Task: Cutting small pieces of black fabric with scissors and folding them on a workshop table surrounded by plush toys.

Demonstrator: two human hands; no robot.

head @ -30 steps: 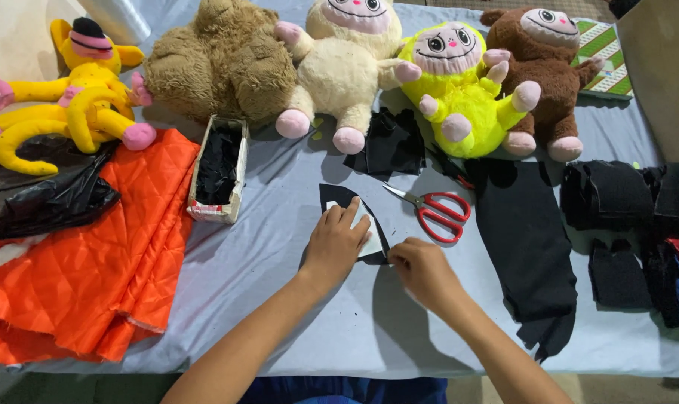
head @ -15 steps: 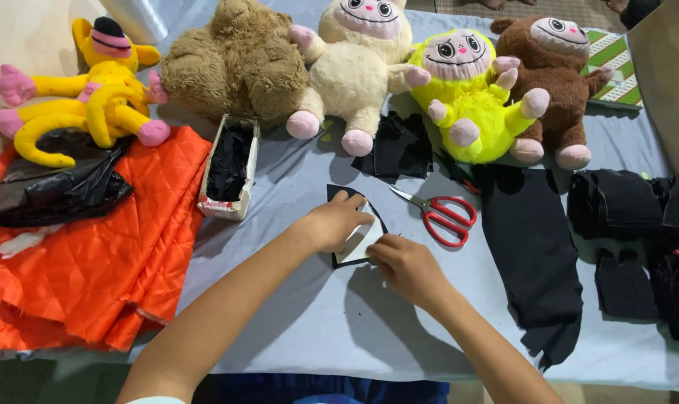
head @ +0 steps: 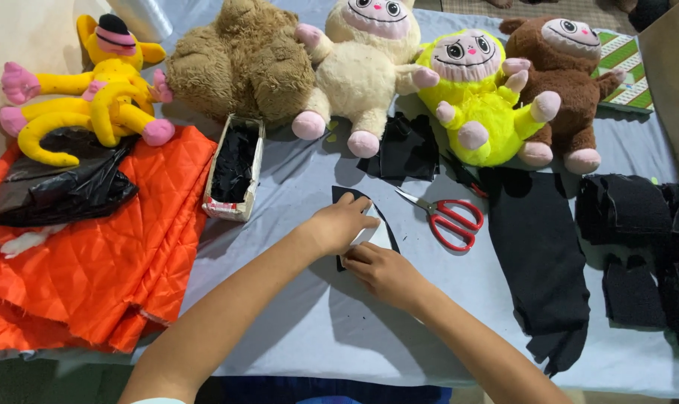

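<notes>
orange cloth point(head: 93, 262): far left, near edge
box point(head: 235, 168): left of hands
left hand point(head: 343, 224): flat, pressing white template point(head: 369, 233) onto black fabric piece point(head: 351, 198), centre
right hand point(head: 384, 273): fingers together at template's near edge
scissors point(head: 448, 217): right, untouched

Bright, even light from overhead; soft shadows fall on the desk point(head: 295, 329) just under both forearms. Sharp focus throughout, no glare, slight wide-angle bending at the edges.

A black felt piece point(head: 347, 196) lies flat on my grey table point(head: 295, 329), a white curved template point(head: 375, 236) laid on top, partly hidden under my hands.
</notes>
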